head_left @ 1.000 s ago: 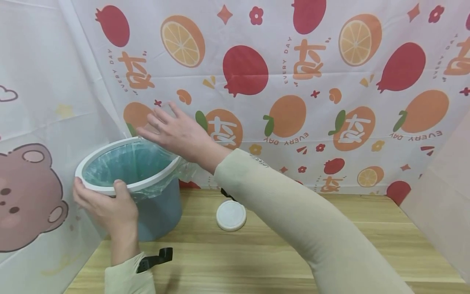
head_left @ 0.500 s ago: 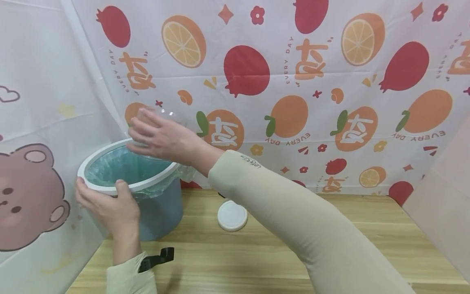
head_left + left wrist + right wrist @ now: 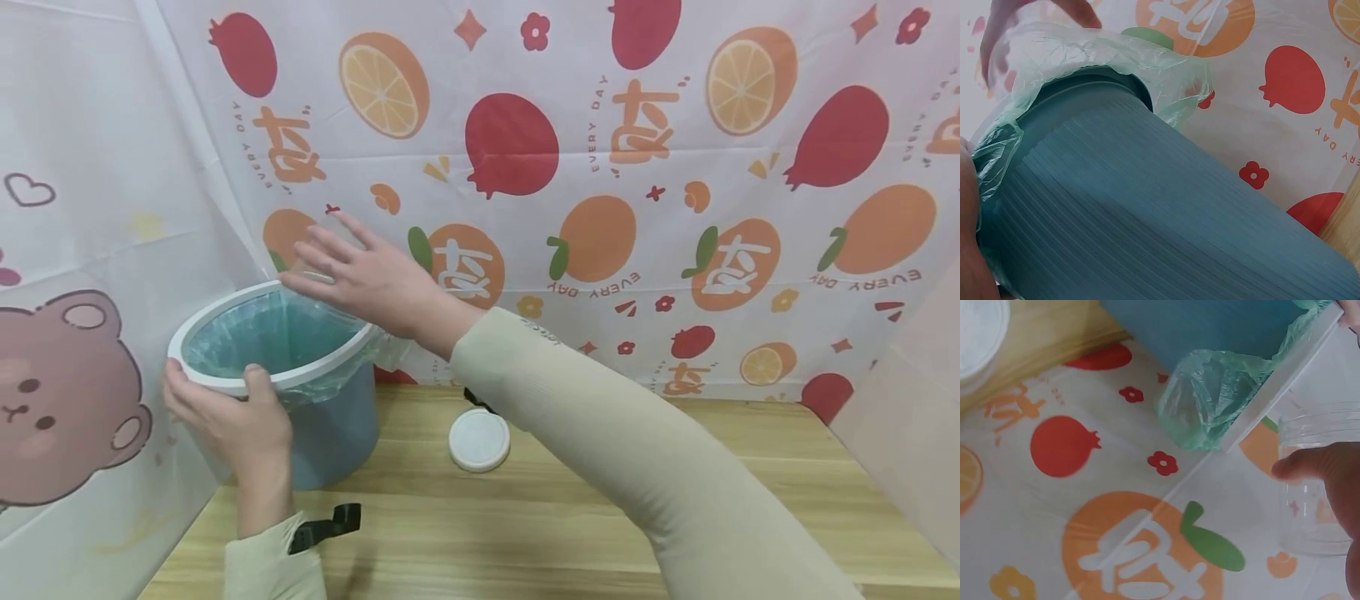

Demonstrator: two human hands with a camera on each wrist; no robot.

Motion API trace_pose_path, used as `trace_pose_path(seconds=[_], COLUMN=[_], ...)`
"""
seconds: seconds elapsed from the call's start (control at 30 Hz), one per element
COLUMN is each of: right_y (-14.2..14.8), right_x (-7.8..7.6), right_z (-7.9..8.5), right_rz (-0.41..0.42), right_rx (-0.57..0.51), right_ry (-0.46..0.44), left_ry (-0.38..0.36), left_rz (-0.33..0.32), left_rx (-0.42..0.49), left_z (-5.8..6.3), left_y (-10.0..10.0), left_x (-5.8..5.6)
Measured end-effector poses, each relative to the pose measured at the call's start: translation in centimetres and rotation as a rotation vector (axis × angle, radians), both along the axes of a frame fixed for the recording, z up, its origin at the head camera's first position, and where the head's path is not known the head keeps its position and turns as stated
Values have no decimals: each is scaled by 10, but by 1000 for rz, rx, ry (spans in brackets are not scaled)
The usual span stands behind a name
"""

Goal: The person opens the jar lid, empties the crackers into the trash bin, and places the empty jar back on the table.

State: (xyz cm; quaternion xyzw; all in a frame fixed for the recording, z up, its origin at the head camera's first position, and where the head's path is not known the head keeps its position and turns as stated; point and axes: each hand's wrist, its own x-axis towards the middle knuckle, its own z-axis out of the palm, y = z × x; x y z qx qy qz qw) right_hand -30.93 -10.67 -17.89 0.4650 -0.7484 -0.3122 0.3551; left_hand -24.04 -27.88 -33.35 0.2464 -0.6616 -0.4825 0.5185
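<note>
A blue-grey trash can (image 3: 333, 433) stands at the left, tilted toward me in the head view. A thin green plastic bag (image 3: 1175, 94) lines it and hangs out under its white rim ring (image 3: 217, 383). My left hand (image 3: 236, 421) grips the near side of that ring, thumb on top. Over the can's far right side, my right hand (image 3: 375, 279) holds a clear, wide-mouthed jar (image 3: 1313, 531). In the right wrist view the jar's threaded mouth faces the bin, with the thumb pressed along its side. The hand hides most of the jar in the head view.
A round white lid (image 3: 479, 439) lies on the wooden table (image 3: 465, 533), right of the can. Fruit-printed cloth (image 3: 517, 75) hangs behind, and a bear-printed cloth (image 3: 67, 400) closes off the left side, close to the can.
My right hand swung left and down over the can half a second ago, then came back up and right with the jar. The left hand keeps its grip on the rim.
</note>
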Motion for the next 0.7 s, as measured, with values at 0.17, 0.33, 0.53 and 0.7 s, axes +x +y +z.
trace_pose_path(seconds=[0.17,0.33,0.53,0.7], right_y=[26,54,93,131], right_x=[-2,1,6,13], right_z=[-5,-12,-29,-51], right_rz=[-15,-64,-15,53], right_rx=[-290,-518,-855,-1097], right_ry=[-206,-401,-704,-956], left_ry=[11,29,26,29], left_rz=[-3,6,-1,7], left_rx=[1,1,12,-3], left_z=[2,2,3,0], left_y=[2,3,3,2], left_x=[0,2,4,4])
